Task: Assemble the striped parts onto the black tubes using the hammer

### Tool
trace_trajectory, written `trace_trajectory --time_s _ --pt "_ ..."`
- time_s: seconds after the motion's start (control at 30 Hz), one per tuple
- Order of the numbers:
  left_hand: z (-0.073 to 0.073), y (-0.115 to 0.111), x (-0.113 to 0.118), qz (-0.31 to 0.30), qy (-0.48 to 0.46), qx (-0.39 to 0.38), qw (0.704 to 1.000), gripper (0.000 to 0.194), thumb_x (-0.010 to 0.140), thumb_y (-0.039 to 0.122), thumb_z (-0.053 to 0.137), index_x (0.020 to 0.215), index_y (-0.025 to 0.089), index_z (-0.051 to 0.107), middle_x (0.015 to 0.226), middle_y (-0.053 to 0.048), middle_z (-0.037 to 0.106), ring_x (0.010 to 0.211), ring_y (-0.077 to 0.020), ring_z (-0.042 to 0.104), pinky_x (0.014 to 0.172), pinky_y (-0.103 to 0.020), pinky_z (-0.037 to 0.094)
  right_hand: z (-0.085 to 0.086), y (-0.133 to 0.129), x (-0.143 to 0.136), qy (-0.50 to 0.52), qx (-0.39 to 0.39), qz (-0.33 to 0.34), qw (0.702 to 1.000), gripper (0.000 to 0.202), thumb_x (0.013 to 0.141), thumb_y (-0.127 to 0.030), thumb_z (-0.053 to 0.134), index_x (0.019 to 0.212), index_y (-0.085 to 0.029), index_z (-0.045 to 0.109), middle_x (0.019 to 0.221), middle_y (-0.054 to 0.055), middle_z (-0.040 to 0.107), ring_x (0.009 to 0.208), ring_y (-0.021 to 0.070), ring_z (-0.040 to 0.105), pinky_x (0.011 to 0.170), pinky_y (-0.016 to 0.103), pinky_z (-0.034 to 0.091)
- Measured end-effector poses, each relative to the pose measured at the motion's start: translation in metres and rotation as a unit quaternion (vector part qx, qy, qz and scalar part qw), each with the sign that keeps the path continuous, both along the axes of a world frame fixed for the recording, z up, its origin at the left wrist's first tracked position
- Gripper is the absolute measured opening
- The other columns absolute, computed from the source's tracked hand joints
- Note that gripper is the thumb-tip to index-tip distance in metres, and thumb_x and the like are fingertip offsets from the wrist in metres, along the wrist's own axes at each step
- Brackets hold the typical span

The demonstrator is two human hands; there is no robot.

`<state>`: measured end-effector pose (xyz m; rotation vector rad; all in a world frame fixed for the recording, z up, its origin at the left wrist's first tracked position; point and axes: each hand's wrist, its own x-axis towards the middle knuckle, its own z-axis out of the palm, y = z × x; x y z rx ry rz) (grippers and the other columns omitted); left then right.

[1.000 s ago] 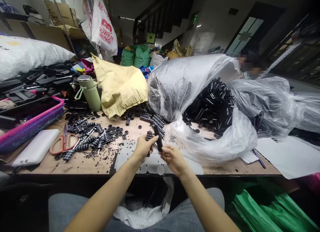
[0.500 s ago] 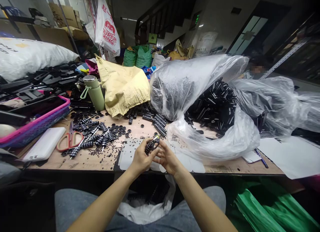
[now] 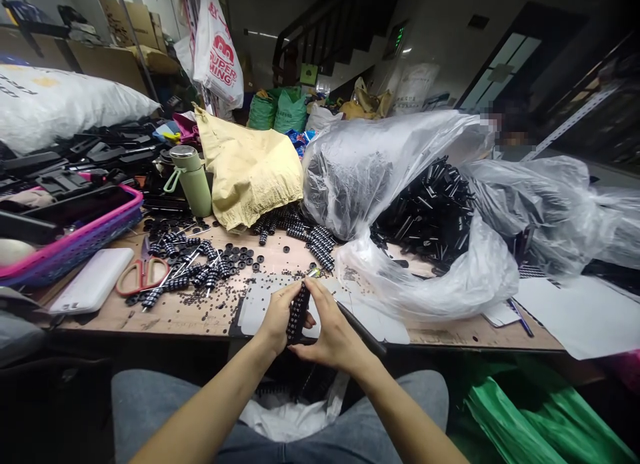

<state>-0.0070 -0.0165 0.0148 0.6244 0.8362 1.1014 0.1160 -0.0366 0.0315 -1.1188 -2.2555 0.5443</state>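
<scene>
My left hand [image 3: 279,317] is closed around a black cylinder with small white marks [image 3: 297,317], held over the table's front edge. My right hand [image 3: 333,324] holds the same cylinder from the other side, thumb and fingertips at its top and bottom. A longer black part [image 3: 361,329] sticks out behind my right hand toward the lower right. Beyond my fingertips is a small yellow-green tip [image 3: 313,273]. White sheets [image 3: 260,303] lie beneath the hands. More marked black cylinders [image 3: 320,246] lie past them, and others with metal rods [image 3: 183,277] are to the left.
Orange-handled scissors [image 3: 143,275], a white box-like object [image 3: 93,281] and a pink-rimmed basket [image 3: 75,241] stand left. A green bottle [image 3: 193,184] is behind. Clear plastic [image 3: 430,291] around black parts [image 3: 430,217] fills the right. An open bag [image 3: 293,421] hangs between my knees.
The black cylinder now stands lengthwise between both hands, where it was largely covered by my fingers. The longer black part has come into view behind my right hand.
</scene>
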Motion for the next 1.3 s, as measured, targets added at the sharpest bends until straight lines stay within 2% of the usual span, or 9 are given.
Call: trace_trajectory --time_s 0.3,0.4,0.47,0.53,0.7,0.8,0.9,1.07,1.3 --pt "-0.001 0.0 -0.001 -0.042 0.053 -0.05 0.996 0.036 0.075 0.043 0.05 0.096 0.014 0.054 0.05 0.003 0.049 0.038 -0.0114 0.05 0.037 -0.021 0.04 -0.021 0.003 -0.001 0.023 -0.025 -0.031 0.999 0.096 0.052 -0.022 0.068 0.133 -0.013 0.017 0.133 0.015 0.029 0.126 0.0249 0.025 0.105 0.041 0.026" --pt "-0.016 -0.002 -0.002 -0.035 0.182 0.053 0.981 0.038 0.079 0.039 0.043 0.107 0.014 0.052 0.072 -0.004 0.056 0.056 -0.0138 0.056 0.051 -0.029 0.047 -0.035 0.003 -0.009 0.024 -0.036 -0.069 0.997 0.097 0.05 -0.022 0.068 0.132 -0.013 0.018 0.132 0.015 0.03 0.125 0.0264 0.026 0.104 0.043 0.027" --pt "-0.03 -0.005 -0.004 0.004 0.338 0.194 0.921 0.038 0.079 0.03 0.045 0.114 0.016 0.05 0.091 -0.008 0.054 0.078 -0.0177 0.056 0.07 -0.035 0.048 -0.047 0.004 -0.014 0.015 -0.028 -0.097 0.995 0.091 0.054 -0.021 0.064 0.133 -0.013 0.019 0.132 0.015 0.031 0.124 0.0263 0.027 0.103 0.044 0.027" --pt "-0.044 -0.008 -0.006 0.02 0.484 0.311 0.818 0.04 0.078 0.019 0.046 0.119 0.016 0.046 0.099 -0.01 0.051 0.092 -0.0201 0.051 0.082 -0.039 0.044 -0.057 0.004 -0.013 -0.011 -0.012 -0.113 0.994 0.083 0.061 -0.019 0.06 0.133 -0.012 0.02 0.131 0.015 0.032 0.123 0.025 0.028 0.102 0.042 0.028" --pt "-0.061 -0.005 -0.021 -0.09 0.647 0.448 0.611 0.049 0.079 0.001 0.032 0.127 0.012 0.034 0.097 -0.012 0.052 0.089 -0.0189 0.05 0.078 -0.035 0.045 -0.066 0.004 0.027 -0.17 0.016 -0.263 0.95 0.059 0.071 -0.036 0.059 0.122 -0.014 0.04 0.119 0.016 0.043 0.11 0.03 0.04 0.089 0.044 0.037" --pt "-0.057 0.001 -0.029 -0.138 0.67 0.505 0.527 0.054 0.077 -0.003 0.029 0.129 0.011 0.029 0.099 -0.011 0.052 0.087 -0.0178 0.051 0.076 -0.031 0.044 -0.065 0.002 0.058 -0.282 0.029 -0.328 0.901 0.03 0.082 -0.038 0.047 0.098 -0.015 0.056 0.094 0.013 0.054 0.092 0.0268 0.048 0.076 0.039 0.04" --pt "-0.052 0.006 -0.033 -0.168 0.68 0.537 0.47 0.05 0.078 -0.001 0.03 0.127 0.011 0.03 0.097 -0.011 0.053 0.085 -0.0182 0.051 0.074 -0.031 0.044 -0.066 0.001 0.071 -0.329 0.055 -0.313 0.889 0.027 0.085 -0.037 0.043 0.094 -0.015 0.055 0.085 0.01 0.054 0.084 0.0232 0.048 0.071 0.033 0.039" --pt "-0.055 0.008 -0.034 -0.171 0.689 0.555 0.434 0.042 0.083 0.006 0.029 0.125 0.01 0.035 0.09 -0.01 0.056 0.079 -0.018 0.051 0.07 -0.031 0.043 -0.064 0.004 0.068 -0.325 0.049 -0.303 0.895 0.026 0.086 -0.037 0.039 0.084 -0.016 0.054 0.082 0.01 0.056 0.081 0.0226 0.05 0.067 0.03 0.036" --pt "-0.061 0.006 -0.036 -0.102 0.72 0.512 0.457 0.041 0.083 0.006 0.03 0.122 0.013 0.042 0.098 -0.012 0.057 0.085 -0.0195 0.051 0.074 -0.037 0.039 -0.023 -0.041 0.063 -0.128 -0.13 -0.328 0.927 0.035 0.089 -0.045 0.02 0.084 -0.021 0.045 0.063 0.002 0.058 0.057 0.0179 0.055 0.052 0.025 0.035"
